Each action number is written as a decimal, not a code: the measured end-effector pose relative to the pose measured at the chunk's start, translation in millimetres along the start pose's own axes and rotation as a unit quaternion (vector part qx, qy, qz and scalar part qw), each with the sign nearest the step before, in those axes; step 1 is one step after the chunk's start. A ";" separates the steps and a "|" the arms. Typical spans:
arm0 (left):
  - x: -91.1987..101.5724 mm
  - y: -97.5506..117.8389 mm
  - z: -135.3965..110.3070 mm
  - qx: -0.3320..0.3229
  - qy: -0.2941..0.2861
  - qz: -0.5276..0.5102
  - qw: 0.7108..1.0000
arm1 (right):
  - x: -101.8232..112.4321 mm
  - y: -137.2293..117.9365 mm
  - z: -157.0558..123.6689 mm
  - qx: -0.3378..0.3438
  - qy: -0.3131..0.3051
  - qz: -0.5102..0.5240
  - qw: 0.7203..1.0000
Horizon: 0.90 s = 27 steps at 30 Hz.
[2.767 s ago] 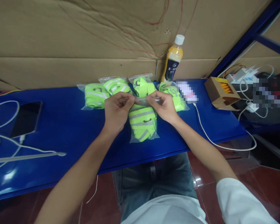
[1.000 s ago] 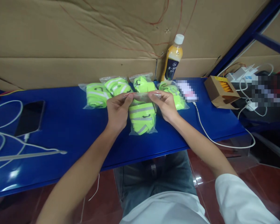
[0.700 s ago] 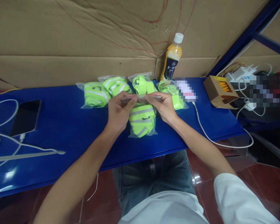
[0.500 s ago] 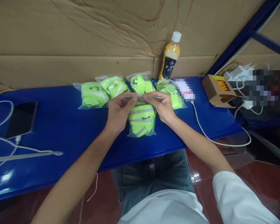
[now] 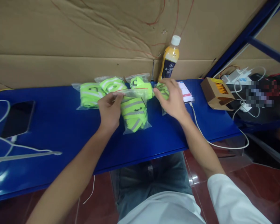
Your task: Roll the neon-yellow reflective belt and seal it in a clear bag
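Between the thumb and fingers of my left hand [image 5: 110, 109], the upper left of a clear zip bag [image 5: 143, 123] is pinched. Inside this bag is a folded neon-green reflective strap [image 5: 134, 113] with grey stripes. My right hand [image 5: 174, 98] is over another bag of green strap [image 5: 162, 91] to the right, thumb on its left side and fingers curled across its top; the hand hides much of it. Behind my left hand lie two similar bags, a left one [image 5: 91, 96] and a middle one [image 5: 113, 84]. A further bag [image 5: 140, 83] sits behind the held one.
A drink bottle [image 5: 170, 62] stands against the cardboard wall [image 5: 84, 68]. A white-screened phone [image 5: 184, 91] with a cable lies right of my right hand, near an open cardboard box [image 5: 216, 95]. On the left of the blue table [image 5: 84, 133] are a dark phone [image 5: 20, 118] and white cables.
My right hand has let go of the front bag's top and moved right onto the right-hand bag, which has shifted. The front bag, still in my left hand, has moved slightly left and up.
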State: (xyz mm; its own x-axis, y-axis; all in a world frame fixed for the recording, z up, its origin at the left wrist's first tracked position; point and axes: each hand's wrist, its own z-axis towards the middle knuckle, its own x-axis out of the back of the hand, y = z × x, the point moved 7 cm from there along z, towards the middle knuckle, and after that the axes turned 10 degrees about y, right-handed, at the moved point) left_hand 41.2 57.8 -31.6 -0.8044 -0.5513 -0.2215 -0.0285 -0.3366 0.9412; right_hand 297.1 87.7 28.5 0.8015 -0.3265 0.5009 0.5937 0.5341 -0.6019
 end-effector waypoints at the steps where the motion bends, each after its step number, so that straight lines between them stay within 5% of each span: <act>1: 1.9 -1.7 0.9 -0.015 0.000 0.021 1.000 | 5.1 9.2 0.9 0.002 -0.015 -0.088 0.996; 4: 3.8 -1.7 1.2 -0.059 -0.019 0.099 0.993 | 5.3 41.5 -8.9 -0.058 -0.107 -0.246 0.962; 7: 3.6 12.7 -2.1 -0.133 -0.024 0.168 0.976 | -0.5 51.5 -22.7 -0.074 -0.154 -0.272 0.947; 14: -11.0 59.0 -30.1 -0.252 -0.066 0.152 0.954 | 30.3 4.4 -31.5 -0.008 -0.005 -0.180 0.984; 17: -23.5 54.1 -38.8 -0.162 -0.147 0.024 0.975 | 25.7 -34.2 -44.9 0.089 0.029 -0.125 0.988; 21: -34.4 30.5 -42.2 0.017 -0.220 -0.105 0.970 | -0.7 -79.0 -63.0 0.231 -0.021 -0.030 0.972; 24: -26.0 21.2 -34.9 0.045 -0.177 -0.082 0.980 | 8.5 -96.7 -52.8 0.251 0.007 0.022 0.968; 27: -24.1 22.4 -33.1 0.026 -0.196 -0.046 0.979 | 36.3 -109.9 -26.5 0.249 0.080 0.055 0.964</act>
State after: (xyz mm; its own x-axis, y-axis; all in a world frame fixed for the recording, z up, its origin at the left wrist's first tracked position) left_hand 79.6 38.3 -13.6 -0.9624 -0.1824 -0.2012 -0.1339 -0.3258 0.9359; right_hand 262.8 -3.5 96.4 0.8823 -0.3408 0.3246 0.4282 0.8675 -0.2530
